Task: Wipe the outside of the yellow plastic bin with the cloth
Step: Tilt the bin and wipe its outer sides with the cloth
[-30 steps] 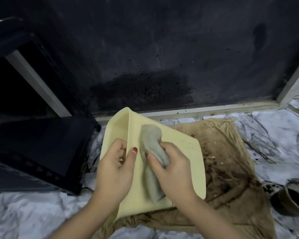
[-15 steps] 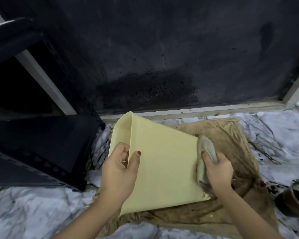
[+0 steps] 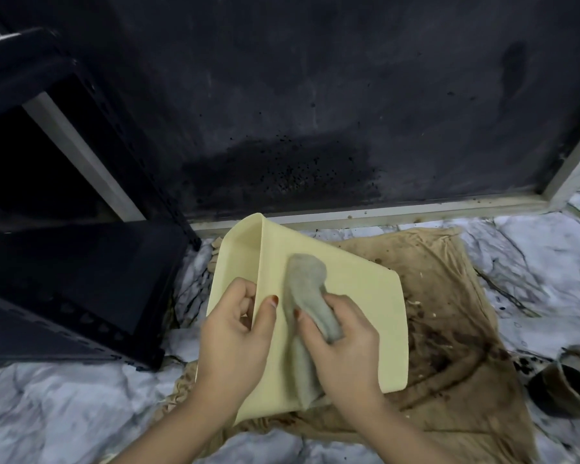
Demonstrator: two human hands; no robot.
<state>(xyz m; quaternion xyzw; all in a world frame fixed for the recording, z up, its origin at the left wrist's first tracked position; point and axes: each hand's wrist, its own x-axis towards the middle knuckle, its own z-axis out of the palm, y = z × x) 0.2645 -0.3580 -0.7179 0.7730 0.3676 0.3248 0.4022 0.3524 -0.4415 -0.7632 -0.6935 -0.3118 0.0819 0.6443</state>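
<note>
- Here the bin [image 3: 342, 296] lies tipped on its side on a stained brown sheet [image 3: 449, 313] spread over the marbled floor [image 3: 64, 406], one broad outer wall facing up.
- The left hand [image 3: 231, 343] grips the bin's edge, fingers [image 3: 240, 296] curled over one side and thumb on the upper wall.
- The right hand [image 3: 345, 349] clenches the grey cloth [image 3: 307, 286] and presses it on that wall, just beside the left thumb (the cloth is slightly blurred).
- A black shelf [image 3: 81, 279] stands left; a dark round vessel [image 3: 566, 390], perhaps a pot, sits at the right edge.
</note>
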